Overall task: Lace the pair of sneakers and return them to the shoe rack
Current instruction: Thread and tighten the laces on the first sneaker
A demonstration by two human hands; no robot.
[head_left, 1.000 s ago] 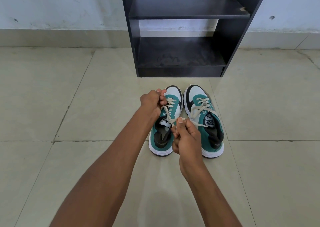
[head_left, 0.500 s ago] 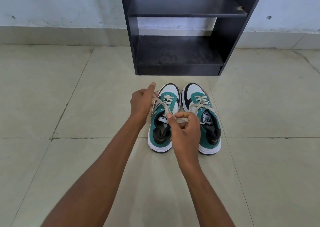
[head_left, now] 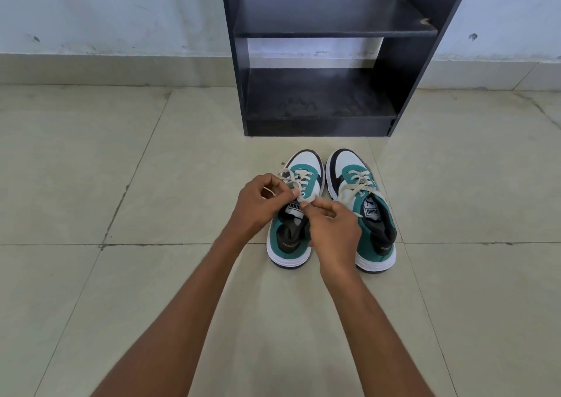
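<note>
Both forearms reach forward, left hand [head_left: 261, 202] and right hand [head_left: 335, 229] curled, fingertips pinched close together.

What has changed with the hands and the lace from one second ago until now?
The hands came together over the left sneaker. The left hand drew back from beside the toe to the tongue; the right hand, earlier pulling the lace back toward the heels, moved forward to meet it. Both still pinch the lace. The right sneaker and rack stayed put.
</note>
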